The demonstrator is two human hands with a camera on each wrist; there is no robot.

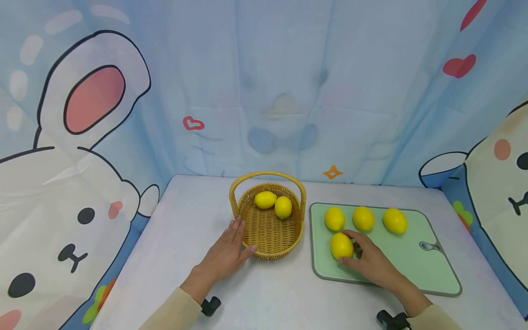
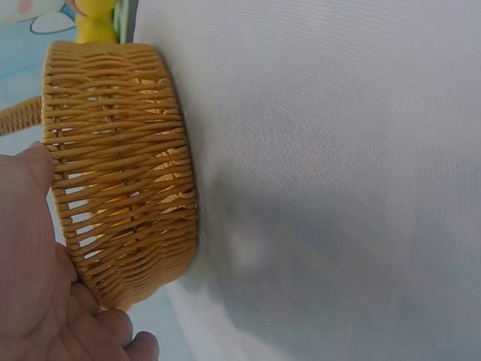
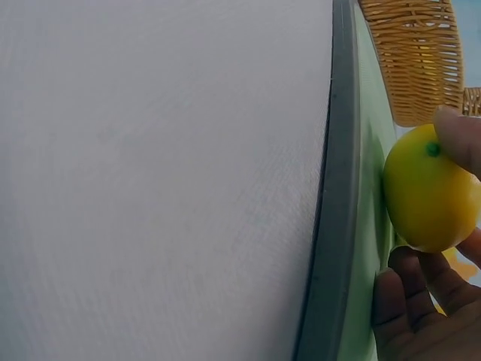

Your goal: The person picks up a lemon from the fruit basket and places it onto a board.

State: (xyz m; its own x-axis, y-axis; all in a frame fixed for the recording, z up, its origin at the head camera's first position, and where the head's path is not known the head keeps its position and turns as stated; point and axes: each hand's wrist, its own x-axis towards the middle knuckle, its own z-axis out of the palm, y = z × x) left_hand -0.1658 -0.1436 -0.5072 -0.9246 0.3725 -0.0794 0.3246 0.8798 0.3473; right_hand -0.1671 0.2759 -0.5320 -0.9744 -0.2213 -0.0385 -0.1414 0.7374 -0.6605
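A wicker basket (image 1: 270, 236) with a tall handle holds two lemons (image 1: 265, 200). My left hand (image 1: 224, 251) rests against its near left side, fingers extended, with the thumb at the front rim. In the left wrist view the thumb touches the top edge of the woven wall (image 2: 124, 165) and the fingers lie along the side. To the right, my right hand (image 1: 373, 262) pinches a lemon (image 1: 341, 246) between thumb and fingers at the left part of a light green cutting board (image 1: 412, 266). The right wrist view shows this lemon (image 3: 427, 192) close over the board.
Three more lemons (image 1: 363, 218) sit in a row along the board's far side. The board has a grey edge (image 3: 334, 188) and lies right of the basket on a white tablecloth (image 1: 280, 293). A printed blue curtain (image 1: 280, 82) stands behind the table.
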